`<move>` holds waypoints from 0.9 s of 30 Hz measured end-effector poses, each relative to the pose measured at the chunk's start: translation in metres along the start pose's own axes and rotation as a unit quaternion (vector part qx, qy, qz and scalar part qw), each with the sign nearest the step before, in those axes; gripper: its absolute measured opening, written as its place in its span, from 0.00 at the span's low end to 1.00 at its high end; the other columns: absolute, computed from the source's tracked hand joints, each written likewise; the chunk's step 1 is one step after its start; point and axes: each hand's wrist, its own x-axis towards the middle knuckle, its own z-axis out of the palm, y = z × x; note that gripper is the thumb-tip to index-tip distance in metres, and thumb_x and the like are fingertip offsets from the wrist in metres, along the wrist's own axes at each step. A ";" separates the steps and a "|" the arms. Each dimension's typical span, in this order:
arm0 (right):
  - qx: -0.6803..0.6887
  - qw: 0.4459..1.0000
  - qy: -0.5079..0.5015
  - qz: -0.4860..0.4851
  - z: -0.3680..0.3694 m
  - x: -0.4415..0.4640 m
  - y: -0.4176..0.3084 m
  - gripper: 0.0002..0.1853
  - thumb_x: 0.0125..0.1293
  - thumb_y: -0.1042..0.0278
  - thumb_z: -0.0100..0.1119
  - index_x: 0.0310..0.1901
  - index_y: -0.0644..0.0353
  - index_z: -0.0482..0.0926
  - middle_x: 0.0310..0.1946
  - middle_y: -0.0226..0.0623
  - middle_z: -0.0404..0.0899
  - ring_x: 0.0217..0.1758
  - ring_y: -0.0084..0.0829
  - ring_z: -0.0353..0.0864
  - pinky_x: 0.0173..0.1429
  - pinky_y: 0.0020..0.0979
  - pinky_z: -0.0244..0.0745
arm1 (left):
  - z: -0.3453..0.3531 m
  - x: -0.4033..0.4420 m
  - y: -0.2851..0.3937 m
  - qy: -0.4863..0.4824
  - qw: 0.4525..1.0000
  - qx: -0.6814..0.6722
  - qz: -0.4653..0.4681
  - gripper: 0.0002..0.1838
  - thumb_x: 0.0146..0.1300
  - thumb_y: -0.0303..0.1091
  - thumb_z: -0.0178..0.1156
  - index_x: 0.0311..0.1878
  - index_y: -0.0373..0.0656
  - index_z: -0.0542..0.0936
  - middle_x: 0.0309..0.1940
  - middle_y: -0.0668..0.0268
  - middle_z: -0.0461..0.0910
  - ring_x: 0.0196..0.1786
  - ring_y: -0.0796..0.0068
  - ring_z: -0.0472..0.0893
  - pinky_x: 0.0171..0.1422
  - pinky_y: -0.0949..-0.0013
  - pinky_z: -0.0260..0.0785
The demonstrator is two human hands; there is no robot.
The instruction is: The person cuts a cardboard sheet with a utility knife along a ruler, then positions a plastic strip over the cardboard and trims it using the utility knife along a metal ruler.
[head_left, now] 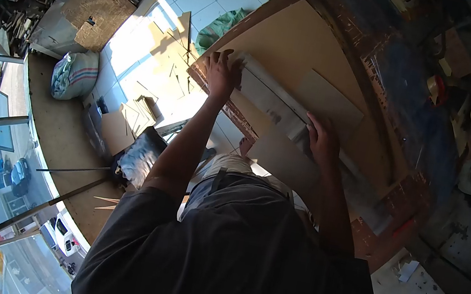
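A long grey roll or folded sheet (275, 98) lies slantwise across a brown board (280, 35) on the worktable. At its upper left end is my left hand (222, 74), fingers bent over the table's edge side and touching the roll's end. My right hand (323, 138) rests on the roll's middle, its fingers curled round the edge. A flat grey sheet (284, 159) hangs over the near edge of the table below the roll. Another pale rectangular piece (331, 99) lies on the board beyond it.
Wood offcuts (145, 107) lie on the sunlit floor at the left. A stuffed white sack (75, 76) stands on a brown ledge (57, 119) beside the windows. Green cloth (219, 27) lies behind the table's corner. Scrap wood fills the upper left.
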 end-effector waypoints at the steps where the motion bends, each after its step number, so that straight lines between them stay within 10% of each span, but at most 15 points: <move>1: -0.003 1.000 -0.001 0.003 0.002 0.003 -0.004 0.19 0.69 0.68 0.59 0.61 0.49 0.79 0.43 0.47 0.78 0.48 0.50 0.80 0.50 0.45 0.76 | 0.005 0.004 -0.002 -0.025 1.000 0.008 -0.010 0.15 0.64 0.37 0.64 0.52 0.44 0.81 0.52 0.58 0.78 0.55 0.47 0.73 0.60 0.49 0.65; 8: -0.005 0.999 -0.016 0.038 0.001 0.010 -0.017 0.18 0.70 0.68 0.59 0.61 0.51 0.80 0.45 0.47 0.78 0.50 0.50 0.79 0.54 0.44 0.75 | 0.014 0.002 -0.025 -0.048 0.994 0.013 0.102 0.15 0.59 0.33 0.68 0.50 0.49 0.81 0.51 0.59 0.78 0.56 0.51 0.74 0.58 0.50 0.64; 27: -0.009 0.998 -0.016 0.052 -0.005 0.016 -0.021 0.18 0.71 0.65 0.59 0.61 0.47 0.81 0.46 0.51 0.77 0.51 0.54 0.78 0.55 0.46 0.75 | 0.011 0.014 -0.045 -0.177 0.983 -0.043 0.002 0.27 0.57 0.34 0.68 0.62 0.61 0.81 0.47 0.58 0.75 0.52 0.52 0.75 0.58 0.52 0.68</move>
